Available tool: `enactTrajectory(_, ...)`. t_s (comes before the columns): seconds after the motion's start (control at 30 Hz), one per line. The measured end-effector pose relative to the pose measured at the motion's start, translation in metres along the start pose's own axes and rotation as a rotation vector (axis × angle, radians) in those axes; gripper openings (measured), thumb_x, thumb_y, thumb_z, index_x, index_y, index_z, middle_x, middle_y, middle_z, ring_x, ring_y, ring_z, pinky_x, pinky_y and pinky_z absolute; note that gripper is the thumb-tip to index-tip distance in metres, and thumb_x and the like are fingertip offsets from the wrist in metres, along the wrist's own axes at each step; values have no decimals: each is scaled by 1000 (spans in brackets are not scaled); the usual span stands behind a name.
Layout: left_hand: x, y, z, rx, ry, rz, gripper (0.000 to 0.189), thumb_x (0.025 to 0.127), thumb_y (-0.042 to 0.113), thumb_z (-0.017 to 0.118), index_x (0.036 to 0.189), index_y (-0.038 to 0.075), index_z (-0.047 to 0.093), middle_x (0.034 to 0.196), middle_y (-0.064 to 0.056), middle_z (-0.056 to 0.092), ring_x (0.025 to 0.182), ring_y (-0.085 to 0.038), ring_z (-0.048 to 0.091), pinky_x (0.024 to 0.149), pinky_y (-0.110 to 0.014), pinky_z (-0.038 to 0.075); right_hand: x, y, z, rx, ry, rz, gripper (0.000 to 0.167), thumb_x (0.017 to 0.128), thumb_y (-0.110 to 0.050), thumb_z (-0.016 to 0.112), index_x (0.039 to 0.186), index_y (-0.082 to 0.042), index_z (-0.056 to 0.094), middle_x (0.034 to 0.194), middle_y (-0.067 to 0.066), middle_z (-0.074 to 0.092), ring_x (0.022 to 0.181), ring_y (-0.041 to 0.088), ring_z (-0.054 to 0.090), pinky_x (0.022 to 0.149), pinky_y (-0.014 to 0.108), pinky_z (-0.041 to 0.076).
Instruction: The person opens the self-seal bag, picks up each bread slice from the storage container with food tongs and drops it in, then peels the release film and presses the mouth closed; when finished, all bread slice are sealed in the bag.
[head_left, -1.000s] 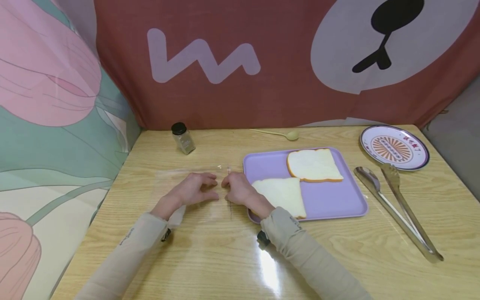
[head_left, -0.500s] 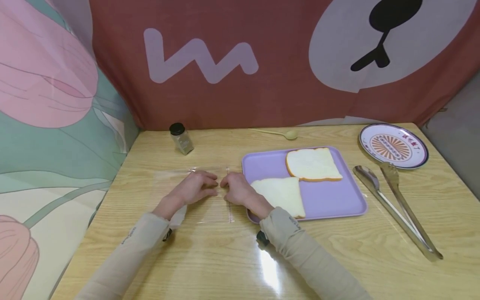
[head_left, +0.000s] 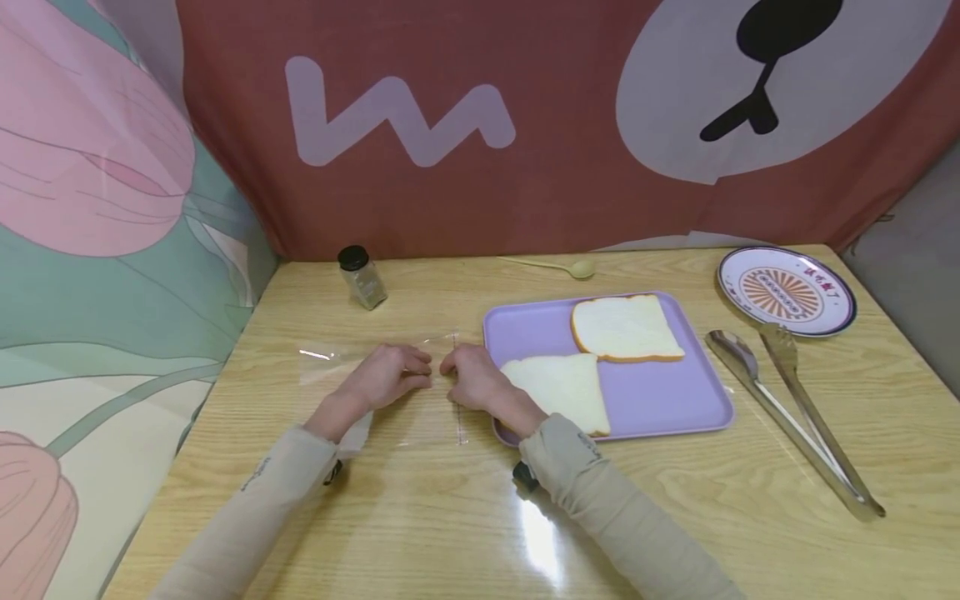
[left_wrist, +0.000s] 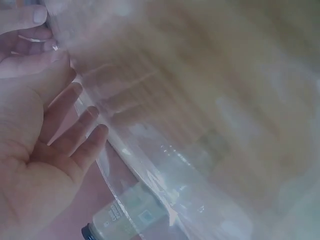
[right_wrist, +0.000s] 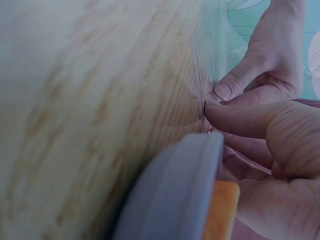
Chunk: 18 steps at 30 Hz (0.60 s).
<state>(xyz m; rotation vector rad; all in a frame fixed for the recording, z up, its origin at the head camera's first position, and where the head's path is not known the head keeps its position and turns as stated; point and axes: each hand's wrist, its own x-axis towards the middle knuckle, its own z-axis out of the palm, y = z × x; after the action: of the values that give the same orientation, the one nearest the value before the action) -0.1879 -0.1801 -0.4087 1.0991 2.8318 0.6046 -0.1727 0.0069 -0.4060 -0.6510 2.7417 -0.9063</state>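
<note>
A clear plastic bag [head_left: 427, 423] lies over the wooden table, left of the lilac tray, and its right edge shows a thin line. My left hand [head_left: 381, 380] pinches that edge between thumb and forefinger; in the left wrist view, the other fingers of the left hand [left_wrist: 50, 135] spread loosely beside the bag [left_wrist: 165, 145]. Close by, my right hand [head_left: 478, 380] pinches the same edge with thumb and forefinger, its remaining fingers curled. The right wrist view shows the thumb of the right hand [right_wrist: 280, 155] next to the left hand's thumb at the edge.
Two bread slices, one near [head_left: 562, 392] and one far [head_left: 628, 327], lie on the lilac tray [head_left: 660, 408]. A black-capped jar [head_left: 363, 282] and a pale yellow spoon [head_left: 579, 269] stand behind. Metal tongs [head_left: 810, 433] and a patterned plate [head_left: 787, 292] lie at right.
Both hands stay at the bag's edge almost unmoved. The bag's plastic shifts slightly, and a bright glint now shows on its far left part. The head view has moved a little.
</note>
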Motion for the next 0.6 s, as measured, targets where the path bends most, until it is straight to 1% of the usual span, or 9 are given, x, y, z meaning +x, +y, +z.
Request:
enactTrajectory(0.2,-3,-2,0,3,59,70,8,84,12,74,88,6,77,102,-12,71,100,-29,66,90,-42,51,0,1,0,-27,13,-23,33,69,0,79,101,1,72,102,13,68,101,27,60,93,34,46)
enactTrajectory(0.33,-7,-1,-4,3,98,110,7,83,11,74,88,6,76,99,-12,72,99,-28,67,90,-41,52,1,3,1,-19,10,-24,31,69,0,78,99,1,72,100,12,68,100,27,60,92,35,47)
enactTrajectory(0.37,-7,-1,-5,0,103,113,8,83,11,74,89,5,76,100,-12,72,99,-29,67,91,-41,51,2,3,1,-23,8,-21,31,69,0,78,99,1,72,99,12,68,100,26,60,92,34,47)
enactTrajectory(0.4,-9,0,-6,2,109,113,9,83,11,74,90,5,76,100,-13,72,99,-29,67,91,-42,51,5,10,6,-27,22,-40,31,68,-2,78,98,0,72,98,11,68,98,25,60,90,33,47)
enactTrajectory(0.53,-13,0,-11,-3,144,113,11,83,8,74,93,3,76,101,-16,71,98,-30,67,88,-42,52,7,11,7,-35,12,-32,31,70,-3,78,100,0,72,101,11,68,100,26,60,91,32,47)
enactTrajectory(0.6,-15,0,-13,-18,160,112,10,82,5,74,92,2,76,99,-14,72,95,-29,68,86,-41,54,7,11,7,-22,10,-32,31,71,-2,78,101,0,72,103,12,67,101,26,60,93,34,46)
